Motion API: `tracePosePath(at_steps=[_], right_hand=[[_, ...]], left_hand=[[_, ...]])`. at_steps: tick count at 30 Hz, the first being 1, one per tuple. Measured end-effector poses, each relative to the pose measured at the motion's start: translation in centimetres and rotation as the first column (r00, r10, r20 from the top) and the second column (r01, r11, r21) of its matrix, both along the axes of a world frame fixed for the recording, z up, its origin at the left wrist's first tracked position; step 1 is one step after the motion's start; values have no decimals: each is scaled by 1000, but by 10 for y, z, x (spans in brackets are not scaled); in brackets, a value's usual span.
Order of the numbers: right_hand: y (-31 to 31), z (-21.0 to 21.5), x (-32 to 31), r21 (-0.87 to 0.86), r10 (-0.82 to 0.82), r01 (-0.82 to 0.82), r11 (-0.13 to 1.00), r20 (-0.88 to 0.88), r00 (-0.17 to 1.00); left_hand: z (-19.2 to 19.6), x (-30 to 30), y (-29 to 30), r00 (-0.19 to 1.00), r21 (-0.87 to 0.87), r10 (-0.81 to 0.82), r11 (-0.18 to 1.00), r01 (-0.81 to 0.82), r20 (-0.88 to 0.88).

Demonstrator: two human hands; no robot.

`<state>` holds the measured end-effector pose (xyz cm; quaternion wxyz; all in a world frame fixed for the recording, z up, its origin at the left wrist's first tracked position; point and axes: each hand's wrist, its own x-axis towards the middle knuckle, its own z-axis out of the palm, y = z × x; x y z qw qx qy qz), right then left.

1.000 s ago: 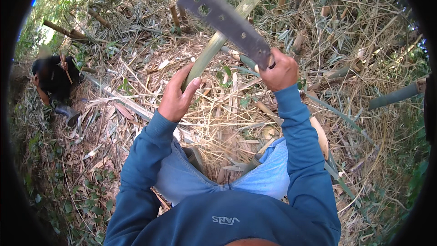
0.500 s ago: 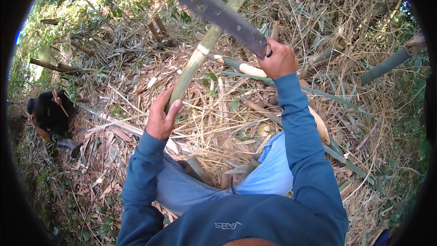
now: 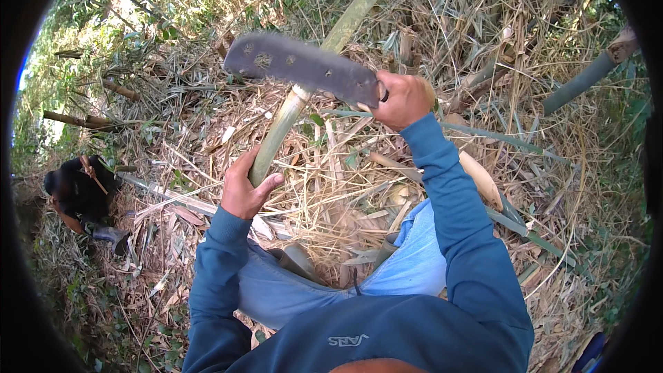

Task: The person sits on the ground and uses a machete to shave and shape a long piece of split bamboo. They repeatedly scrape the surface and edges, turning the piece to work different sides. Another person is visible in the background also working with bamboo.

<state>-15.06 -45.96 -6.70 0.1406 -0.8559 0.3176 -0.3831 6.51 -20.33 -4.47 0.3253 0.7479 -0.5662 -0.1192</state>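
Remotely, I see the left hand (image 3: 246, 185) curled around the near end of the bamboo length (image 3: 278, 135), the right hand (image 3: 406, 100) closed on the machete (image 3: 297, 63) crossing it, a separation I judge best kept wide.

A small, pale logo (image 3: 349, 340) of one short word runs across the chest of the wearer's dark blue sweatshirt (image 3: 442, 331), low in the head view.
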Motion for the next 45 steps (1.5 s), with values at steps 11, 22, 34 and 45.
tracePosePath(at_steps=[11, 22, 34, 45], right_hand=[[-9, 4, -15, -18, -117, 117, 993, -49, 992], [-34, 12, -35, 129, -253, 249, 960, 14, 967], [-89, -16, -66, 621, -536, 299, 724, 235, 811], [-51, 1, -42, 670, -222, -393, 630, 640, 736]], left_hand=[[-8, 2, -1, 997, 32, -9, 999, 12, -74], [-9, 3, 0, 999, 55, -44, 997, 45, -29], [-6, -6, -1, 994, 132, -96, 986, 103, -59], [-14, 20, -19, 860, -22, 41, 998, -60, -508]])
